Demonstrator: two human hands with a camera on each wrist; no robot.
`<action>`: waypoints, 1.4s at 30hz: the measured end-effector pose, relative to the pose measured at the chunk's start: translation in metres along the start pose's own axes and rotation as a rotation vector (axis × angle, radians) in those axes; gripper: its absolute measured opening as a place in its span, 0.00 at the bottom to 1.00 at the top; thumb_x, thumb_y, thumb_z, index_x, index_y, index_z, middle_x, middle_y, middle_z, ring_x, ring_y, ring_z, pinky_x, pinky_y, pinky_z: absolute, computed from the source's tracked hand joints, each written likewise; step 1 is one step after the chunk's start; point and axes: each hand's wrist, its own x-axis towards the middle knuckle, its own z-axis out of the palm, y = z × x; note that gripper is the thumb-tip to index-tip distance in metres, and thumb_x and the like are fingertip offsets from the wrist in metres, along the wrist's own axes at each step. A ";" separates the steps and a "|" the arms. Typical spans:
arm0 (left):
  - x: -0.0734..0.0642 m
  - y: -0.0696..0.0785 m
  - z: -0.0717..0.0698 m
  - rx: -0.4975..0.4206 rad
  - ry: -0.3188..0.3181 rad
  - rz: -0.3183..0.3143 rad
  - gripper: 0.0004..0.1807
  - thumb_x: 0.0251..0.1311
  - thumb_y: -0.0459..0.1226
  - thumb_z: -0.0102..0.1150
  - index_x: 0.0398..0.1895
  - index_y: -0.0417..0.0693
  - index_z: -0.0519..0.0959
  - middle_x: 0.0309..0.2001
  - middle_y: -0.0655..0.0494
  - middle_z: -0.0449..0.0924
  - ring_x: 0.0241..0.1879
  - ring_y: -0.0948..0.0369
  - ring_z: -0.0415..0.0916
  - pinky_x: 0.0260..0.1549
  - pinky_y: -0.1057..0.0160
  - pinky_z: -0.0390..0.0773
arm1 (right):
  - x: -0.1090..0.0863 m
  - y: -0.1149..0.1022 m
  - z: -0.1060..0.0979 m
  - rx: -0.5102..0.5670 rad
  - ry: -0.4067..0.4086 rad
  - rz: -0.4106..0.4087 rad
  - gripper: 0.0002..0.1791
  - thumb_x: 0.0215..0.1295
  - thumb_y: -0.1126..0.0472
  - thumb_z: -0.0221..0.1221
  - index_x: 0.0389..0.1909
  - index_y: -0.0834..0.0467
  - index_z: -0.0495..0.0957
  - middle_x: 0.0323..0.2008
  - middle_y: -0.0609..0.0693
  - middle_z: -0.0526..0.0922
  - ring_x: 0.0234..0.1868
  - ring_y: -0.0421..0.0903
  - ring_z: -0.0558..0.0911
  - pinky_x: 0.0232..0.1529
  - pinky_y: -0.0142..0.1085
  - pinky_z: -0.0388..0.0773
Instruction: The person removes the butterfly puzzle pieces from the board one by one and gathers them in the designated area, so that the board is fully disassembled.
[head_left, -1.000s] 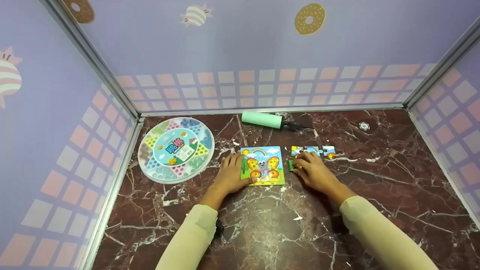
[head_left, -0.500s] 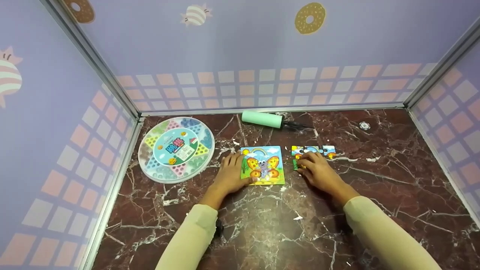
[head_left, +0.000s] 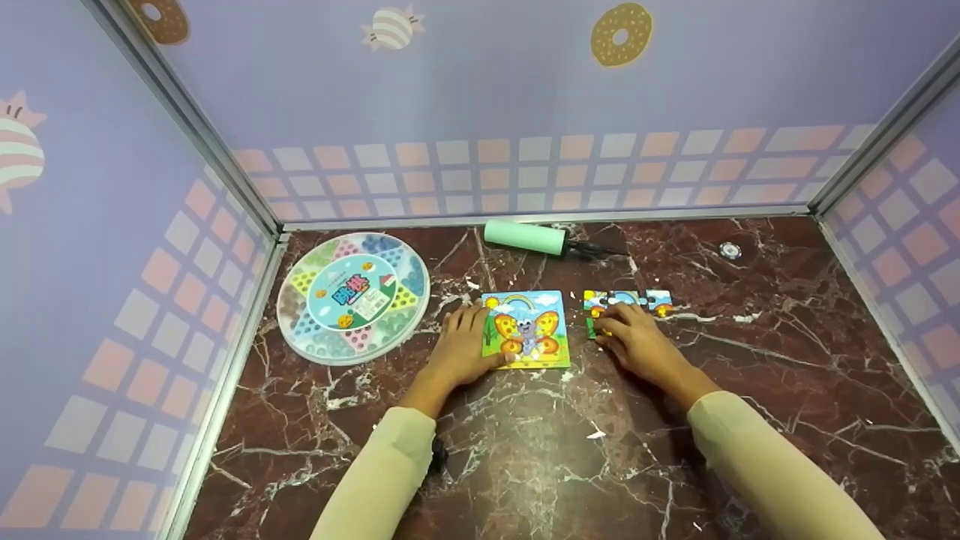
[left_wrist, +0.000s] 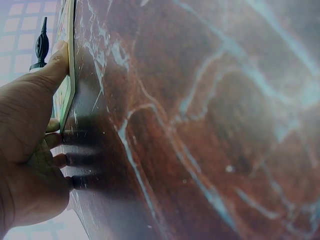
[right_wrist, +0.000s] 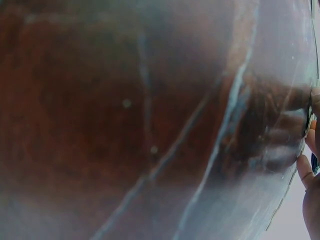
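Note:
In the head view a square puzzle board (head_left: pixel 529 330) with a butterfly picture lies flat on the dark marbled table. My left hand (head_left: pixel 461 345) holds its left side, with the thumb on the near left corner; in the left wrist view that thumb (left_wrist: pixel 57 60) rests on the board's edge. To the right of it, my right hand (head_left: pixel 637 341) holds a green-edged puzzle piece (head_left: pixel 591 328) against the table, its fingers covering most of it. Just beyond lie several joined puzzle pieces (head_left: pixel 626 298) in a row, partly hidden by the fingers.
A round Chinese checkers box (head_left: pixel 352 298) stands at the left. Near the back wall lies a mint-green cylinder (head_left: pixel 525 237) with a black tip, apparently a hand pump. A small round chip (head_left: pixel 730 250) lies at the far right. Walls enclose the back and sides.
My right hand has shifted slightly to the right, bringing the green-edged piece with it, closer under the row of pieces. My left hand and the board have stayed put.

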 end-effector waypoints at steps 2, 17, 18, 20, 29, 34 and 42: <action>0.000 0.000 0.000 -0.001 0.000 -0.002 0.55 0.69 0.62 0.70 0.87 0.40 0.59 0.86 0.39 0.57 0.88 0.37 0.50 0.88 0.34 0.50 | 0.000 0.000 0.000 -0.005 -0.002 -0.002 0.10 0.74 0.61 0.71 0.53 0.57 0.91 0.53 0.59 0.85 0.54 0.62 0.83 0.58 0.65 0.80; -0.001 0.000 -0.002 0.014 -0.003 0.011 0.55 0.70 0.61 0.70 0.87 0.38 0.59 0.87 0.38 0.57 0.88 0.36 0.49 0.88 0.34 0.50 | 0.002 0.001 -0.002 -0.028 0.012 -0.027 0.10 0.72 0.63 0.72 0.51 0.56 0.92 0.53 0.58 0.88 0.50 0.60 0.81 0.54 0.62 0.81; 0.000 0.000 -0.002 0.013 -0.003 0.014 0.55 0.70 0.61 0.70 0.87 0.38 0.59 0.87 0.38 0.57 0.88 0.36 0.49 0.88 0.34 0.49 | 0.002 0.002 -0.001 -0.028 0.017 -0.032 0.09 0.72 0.63 0.72 0.51 0.56 0.93 0.52 0.58 0.88 0.50 0.60 0.81 0.54 0.61 0.81; -0.001 0.000 -0.002 0.013 -0.009 0.020 0.55 0.70 0.61 0.69 0.87 0.37 0.58 0.87 0.37 0.57 0.88 0.35 0.49 0.88 0.33 0.48 | 0.002 0.002 -0.001 -0.027 0.029 -0.046 0.09 0.71 0.64 0.72 0.50 0.57 0.93 0.51 0.58 0.88 0.49 0.59 0.81 0.53 0.61 0.81; -0.001 -0.001 -0.002 0.011 -0.009 0.022 0.55 0.71 0.62 0.68 0.87 0.38 0.58 0.86 0.37 0.57 0.88 0.36 0.50 0.88 0.33 0.48 | 0.002 0.002 -0.001 -0.043 0.039 -0.058 0.10 0.70 0.63 0.74 0.50 0.57 0.92 0.50 0.59 0.86 0.50 0.62 0.80 0.53 0.63 0.80; -0.002 0.000 -0.003 0.010 -0.006 0.026 0.55 0.71 0.62 0.69 0.87 0.37 0.58 0.86 0.36 0.58 0.88 0.35 0.51 0.88 0.33 0.49 | 0.006 -0.002 -0.001 -0.057 0.038 -0.068 0.11 0.70 0.60 0.75 0.50 0.57 0.92 0.51 0.59 0.85 0.49 0.61 0.80 0.51 0.62 0.80; -0.002 -0.001 -0.004 -0.006 -0.027 0.015 0.55 0.71 0.61 0.68 0.88 0.38 0.57 0.87 0.36 0.55 0.88 0.36 0.48 0.88 0.33 0.45 | 0.020 -0.016 0.003 -0.051 -0.010 -0.041 0.15 0.73 0.55 0.73 0.56 0.55 0.91 0.54 0.56 0.85 0.53 0.60 0.80 0.52 0.62 0.79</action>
